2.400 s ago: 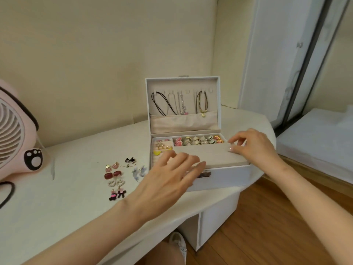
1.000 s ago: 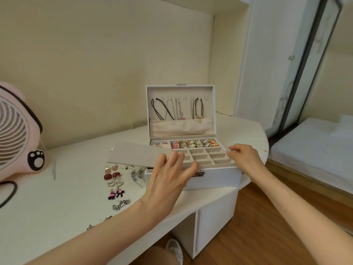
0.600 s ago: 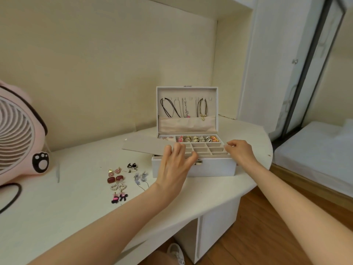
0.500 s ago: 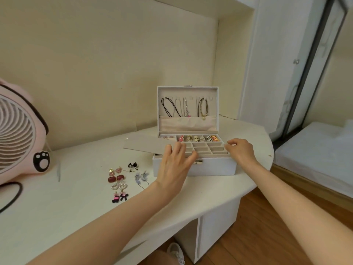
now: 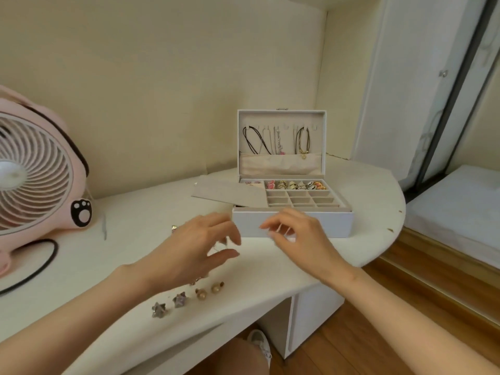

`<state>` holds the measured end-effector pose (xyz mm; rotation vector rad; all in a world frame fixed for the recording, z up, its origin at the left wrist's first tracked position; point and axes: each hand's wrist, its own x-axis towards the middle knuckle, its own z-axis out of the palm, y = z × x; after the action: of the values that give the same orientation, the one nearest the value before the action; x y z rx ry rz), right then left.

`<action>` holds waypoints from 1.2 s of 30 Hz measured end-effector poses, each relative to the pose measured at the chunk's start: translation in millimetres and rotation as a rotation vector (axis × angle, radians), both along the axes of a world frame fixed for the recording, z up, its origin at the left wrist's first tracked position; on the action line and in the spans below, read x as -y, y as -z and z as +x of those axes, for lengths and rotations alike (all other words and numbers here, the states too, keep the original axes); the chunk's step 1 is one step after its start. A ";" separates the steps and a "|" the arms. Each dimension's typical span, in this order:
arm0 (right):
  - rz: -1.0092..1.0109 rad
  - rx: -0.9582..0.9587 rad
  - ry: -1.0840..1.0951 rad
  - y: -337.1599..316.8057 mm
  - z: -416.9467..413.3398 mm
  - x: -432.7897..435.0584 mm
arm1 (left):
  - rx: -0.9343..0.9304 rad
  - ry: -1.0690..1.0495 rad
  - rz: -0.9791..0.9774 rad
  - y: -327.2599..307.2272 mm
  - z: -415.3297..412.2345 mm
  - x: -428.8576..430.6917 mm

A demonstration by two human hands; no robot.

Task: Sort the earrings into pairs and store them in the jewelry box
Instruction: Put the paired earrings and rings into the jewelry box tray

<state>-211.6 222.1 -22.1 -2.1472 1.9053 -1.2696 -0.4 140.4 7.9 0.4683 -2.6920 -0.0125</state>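
Here, the white table [image 5: 270,269] carries everything. The pink fan [image 5: 35,174] stands well to the left of the jewelry box [image 5: 332,223]. The box sits open, lid upright, with necklaces [image 5: 278,139] hanging inside the lid and rings [image 5: 295,184] in the back row of its tray. The other tray compartments in view hold nothing. A flat beige panel [image 5: 230,192] lies tilted across the box's left edge.

Your left hand [image 5: 194,250] hovers just left of the box front, fingers spread and relaxed, grasping nothing visible. Your right hand [image 5: 300,239] is directly in front of the box with fingers bent. Blur hides whether it pinches anything.

The earrings lie outside the box, to its front left. These are two star earrings [image 5: 180,299] and two round gold earrings [image 5: 201,293] in a row, with others partly hidden under your left hand.
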 end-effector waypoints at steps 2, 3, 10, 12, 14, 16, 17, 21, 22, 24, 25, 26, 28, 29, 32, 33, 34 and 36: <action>0.126 0.014 -0.102 3.9 18.8 -1.4 | -0.035 -0.045 0.110 -3.2 21.2 1.3; 0.186 0.025 -0.146 4.9 27.0 -2.0 | -0.043 -0.059 0.162 -3.9 30.8 3.3; 0.335 0.056 -0.307 9.3 59.8 1.5 | 0.053 -0.079 0.297 3.6 63.0 3.4; 0.350 0.019 -0.303 10.9 63.4 3.4 | 0.097 -0.083 0.212 9.9 60.1 1.4; 0.355 -0.004 -0.294 12.2 65.7 4.0 | 0.157 -0.092 0.086 17.1 55.2 -0.7; 0.349 0.005 -0.289 12.9 66.8 4.0 | 0.169 -0.095 -0.033 23.9 51.0 -1.1; 0.346 0.014 -0.290 13.4 67.2 3.8 | 0.163 -0.096 -0.067 26.2 49.5 -0.9; 0.341 0.022 -0.298 14.6 67.0 4.0 | 0.167 -0.120 -0.102 28.8 46.7 1.8; 0.339 0.025 -0.301 14.4 65.7 4.1 | 0.169 -0.123 -0.111 28.2 45.8 2.0; 0.319 0.057 -0.301 11.8 61.6 5.1 | 0.165 -0.117 -0.112 24.3 42.9 1.9; 0.303 0.085 -0.298 9.6 58.5 6.3 | 0.157 -0.115 -0.104 22.0 40.7 2.4; 0.288 0.113 -0.292 7.2 54.7 7.9 | 0.149 -0.114 -0.101 19.1 38.4 3.8; 0.270 0.148 -0.275 2.4 46.1 11.2 | 0.139 -0.115 -0.100 13.5 31.9 7.8; 0.264 0.151 -0.267 0.1 41.4 13.1 | 0.135 -0.113 -0.097 10.9 28.1 10.1; 0.236 0.141 -0.236 -7.9 26.4 18.2 | 0.114 -0.099 -0.079 1.8 12.9 18.4; 0.222 0.139 -0.219 -10.6 21.2 20.0 | 0.106 -0.093 -0.076 -2.4 6.6 21.0; 0.208 0.142 -0.202 -13.5 15.8 21.9 | 0.095 -0.084 -0.075 -7.0 -0.3 24.3; 0.194 0.159 -0.176 -17.9 4.9 25.5 | 0.068 -0.063 -0.061 -16.1 -15.8 31.0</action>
<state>-206.8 196.7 -4.2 -2.0021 1.6619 -1.1341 -16.2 109.5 23.9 0.5434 -2.7339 0.1043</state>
